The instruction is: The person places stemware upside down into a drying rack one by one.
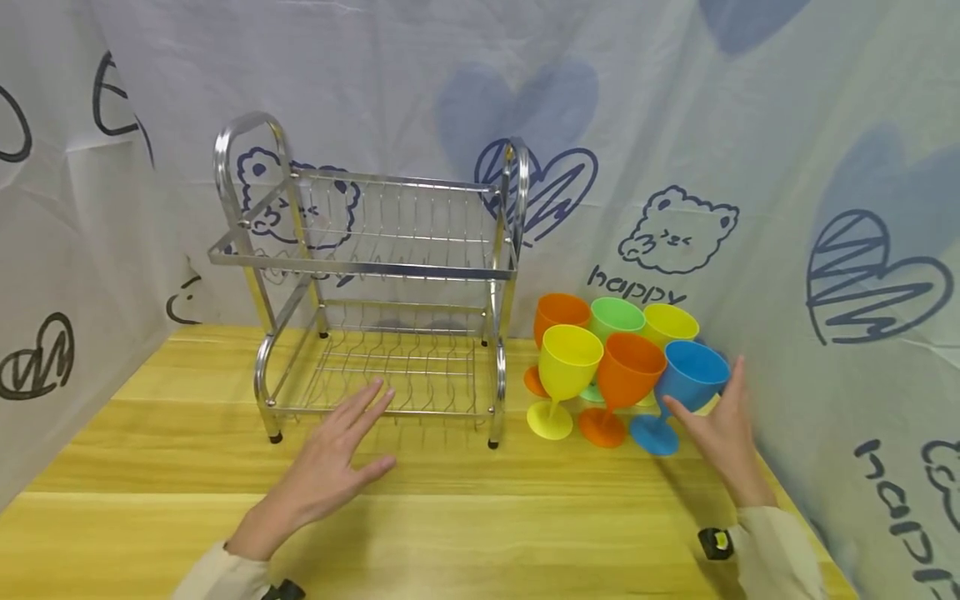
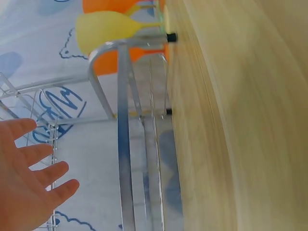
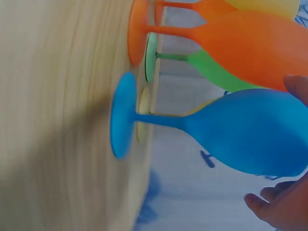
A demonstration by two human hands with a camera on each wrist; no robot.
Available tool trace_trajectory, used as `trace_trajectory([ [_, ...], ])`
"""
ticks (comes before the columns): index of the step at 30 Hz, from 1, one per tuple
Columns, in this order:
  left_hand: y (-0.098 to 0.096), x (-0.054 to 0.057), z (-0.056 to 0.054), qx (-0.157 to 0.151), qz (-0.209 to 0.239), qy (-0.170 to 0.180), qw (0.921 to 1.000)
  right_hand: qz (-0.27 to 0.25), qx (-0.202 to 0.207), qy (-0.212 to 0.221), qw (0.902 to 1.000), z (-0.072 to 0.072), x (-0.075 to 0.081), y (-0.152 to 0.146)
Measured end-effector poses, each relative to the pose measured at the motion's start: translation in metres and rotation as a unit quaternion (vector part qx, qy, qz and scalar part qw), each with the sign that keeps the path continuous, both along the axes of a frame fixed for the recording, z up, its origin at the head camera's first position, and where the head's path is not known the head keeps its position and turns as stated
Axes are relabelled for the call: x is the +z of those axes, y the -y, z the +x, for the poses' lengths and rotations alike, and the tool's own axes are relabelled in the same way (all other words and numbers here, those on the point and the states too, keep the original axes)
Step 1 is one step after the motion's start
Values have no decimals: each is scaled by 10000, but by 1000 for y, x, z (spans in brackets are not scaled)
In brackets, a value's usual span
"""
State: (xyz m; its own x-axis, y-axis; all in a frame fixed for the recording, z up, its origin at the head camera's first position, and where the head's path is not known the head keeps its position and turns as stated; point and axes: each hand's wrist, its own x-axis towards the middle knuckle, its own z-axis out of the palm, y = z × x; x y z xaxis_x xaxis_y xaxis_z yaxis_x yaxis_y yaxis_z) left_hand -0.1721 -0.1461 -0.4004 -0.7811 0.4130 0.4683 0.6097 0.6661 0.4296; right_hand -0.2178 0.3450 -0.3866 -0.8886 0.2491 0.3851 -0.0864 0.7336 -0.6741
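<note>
My right hand (image 1: pixel 726 433) is at the blue plastic goblet (image 1: pixel 684 390), thumb on the near left side and fingers on the right of its bowl. In the right wrist view a gap shows between the fingers (image 3: pixel 275 204) and the bowl, and the goblet's foot stands on the table. Left of it in the front row are an orange goblet (image 1: pixel 630 375) and a yellow goblet (image 1: pixel 567 367). My left hand (image 1: pixel 322 471) hovers empty, fingers spread, before the lower tier of a two-tier metal dish rack (image 1: pixel 378 268).
Behind the front row stand another orange goblet (image 1: pixel 561 310), a green goblet (image 1: pixel 617 315) and another yellow goblet (image 1: pixel 670 323), partly hidden. The wooden table (image 1: pixel 480 517) meets a patterned white cloth (image 1: pixel 420 75) at the back and sides.
</note>
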Motion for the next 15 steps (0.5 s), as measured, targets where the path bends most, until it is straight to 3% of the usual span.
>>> trace_trajectory([
  [4, -6, 1, 2, -300, 783, 198, 9963, -812, 153, 343, 9960, -6, -8, -5],
  [9, -14, 0, 2, -605, 1599, 271, 9849, -1507, 142, 758, 9856, -13, -16, -11],
  [15, -19, -9, 3, -775, 2001, 376, 9760, -1565, 338, 11, 9871, -59, -79, -54],
])
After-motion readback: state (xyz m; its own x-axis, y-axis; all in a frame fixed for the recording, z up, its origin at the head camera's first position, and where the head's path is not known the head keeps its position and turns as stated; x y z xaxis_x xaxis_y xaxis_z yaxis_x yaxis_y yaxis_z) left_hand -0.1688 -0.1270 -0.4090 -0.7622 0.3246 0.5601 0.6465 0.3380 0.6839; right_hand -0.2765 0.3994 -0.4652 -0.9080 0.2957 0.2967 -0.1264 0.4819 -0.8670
